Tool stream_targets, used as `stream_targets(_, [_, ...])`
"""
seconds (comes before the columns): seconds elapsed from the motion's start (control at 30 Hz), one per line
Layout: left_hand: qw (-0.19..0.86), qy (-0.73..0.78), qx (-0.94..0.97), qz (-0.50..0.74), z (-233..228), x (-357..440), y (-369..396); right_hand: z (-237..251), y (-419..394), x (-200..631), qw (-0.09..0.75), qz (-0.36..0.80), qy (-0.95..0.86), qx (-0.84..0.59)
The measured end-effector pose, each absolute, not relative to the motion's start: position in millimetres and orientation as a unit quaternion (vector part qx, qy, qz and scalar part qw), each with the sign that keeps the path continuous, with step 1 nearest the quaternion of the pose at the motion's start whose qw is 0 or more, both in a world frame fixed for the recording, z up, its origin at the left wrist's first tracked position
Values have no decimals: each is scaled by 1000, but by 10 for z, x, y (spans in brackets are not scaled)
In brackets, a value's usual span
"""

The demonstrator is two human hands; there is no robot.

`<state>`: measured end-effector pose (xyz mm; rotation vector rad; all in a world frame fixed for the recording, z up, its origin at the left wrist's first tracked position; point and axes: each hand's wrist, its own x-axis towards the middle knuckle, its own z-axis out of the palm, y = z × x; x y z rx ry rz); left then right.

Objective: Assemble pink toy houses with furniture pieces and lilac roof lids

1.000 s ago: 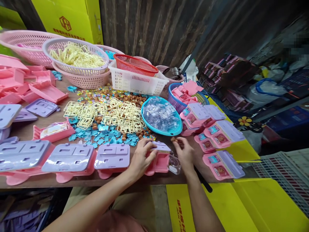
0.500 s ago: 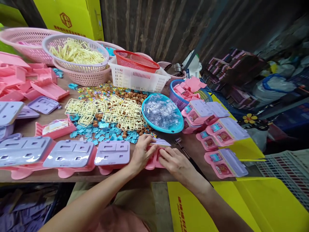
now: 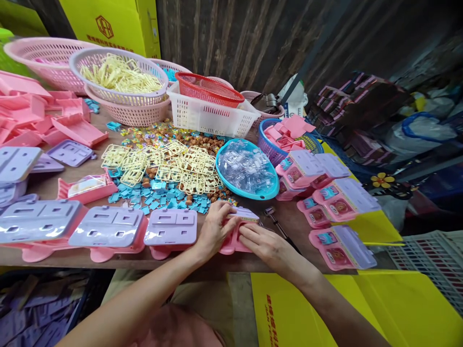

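Left hand [image 3: 214, 230] and right hand [image 3: 265, 246] press pink toy case [image 3: 235, 236] at table [image 3: 119, 259] edge.

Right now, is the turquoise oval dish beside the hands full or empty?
Full. The turquoise oval dish is heaped with clear plastic pieces up to its rim. It sits on the table just beyond the right hand.

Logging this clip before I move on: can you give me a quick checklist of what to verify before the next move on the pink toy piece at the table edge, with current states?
1. Left hand on pink toy piece: ok.
2. Right hand pressing on it: ok.
3. Piece rests on the table, near its front edge: ok.
4. Insert seated inside: cannot tell, hands cover it.
5. Black-handled tool lies beside the right hand, untouched: ok.
6. Blue tray of clear parts close behind: ok.
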<state>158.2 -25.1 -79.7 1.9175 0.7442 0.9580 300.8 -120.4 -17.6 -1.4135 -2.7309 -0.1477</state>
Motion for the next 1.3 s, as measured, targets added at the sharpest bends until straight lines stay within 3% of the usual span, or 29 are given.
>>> stream_targets(0.23, [420, 296, 766, 385, -801, 1587, -258, -216, -1315, 3051, 114, -115, -853, -496])
stream_targets(0.3, [423, 299, 765, 382, -799, 1586, -259, -283, -1400, 3050, 180, -126, -811, -543])
stream_targets(0.37, [426, 303, 764, 378, -795, 1584, -259, -403, -1500, 3020, 309, -135, -688, -643])
stream_targets(0.47, [430, 306, 763, 374, -785, 1580, -262, -623, -1616, 2896, 541, 19, -396, -741])
stream_targets(0.57, [433, 308, 760, 373, -778, 1577, -263, -781, -1617, 2695, 646, 262, -257, -669])
stream_targets(0.67, [439, 312, 757, 370, -776, 1575, -258, -855, -1515, 2520, 639, 313, -307, -631])
stream_targets(0.93, [468, 293, 755, 354, -756, 1560, -230, -883, -1360, 2569, 494, 308, -361, -728])
stream_targets(1.17, [456, 308, 745, 377, -752, 1569, -322, -792, -1378, 2491, 434, 185, -384, -794])
stream_targets(1.3, [423, 272, 758, 416, -806, 1496, -429, -901, -1519, 2538, 414, 171, -400, -800])
